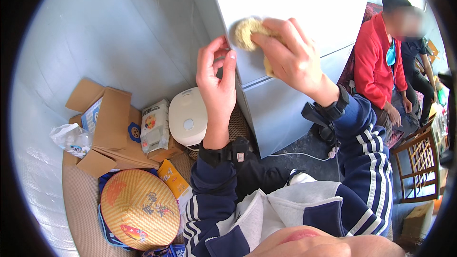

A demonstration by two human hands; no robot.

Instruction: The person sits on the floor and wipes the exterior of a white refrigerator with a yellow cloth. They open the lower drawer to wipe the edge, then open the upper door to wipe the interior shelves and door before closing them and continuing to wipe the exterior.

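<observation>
A pale yellow fluffy cloth (250, 34) is bunched in my right hand (294, 55), pressed against the upper door of a white refrigerator (292, 3) near its left edge. Part of the cloth hangs below my fingers, close to the seam above the lower door (282, 110). My left hand (217, 75) is at the door's left edge, thumb and fingers apart, fingertips at or against the edge. I see nothing held in it. Both wrists wear black straps.
Left of the refrigerator are a cream rice cooker (189, 116), a plastic-wrapped pack (155, 125), an open cardboard box (110, 121) and a woven conical hat (141, 208). A white cable (303, 155) crosses the floor. Two people sit at right, one in a red jacket (373, 57), near a wooden chair (417, 164).
</observation>
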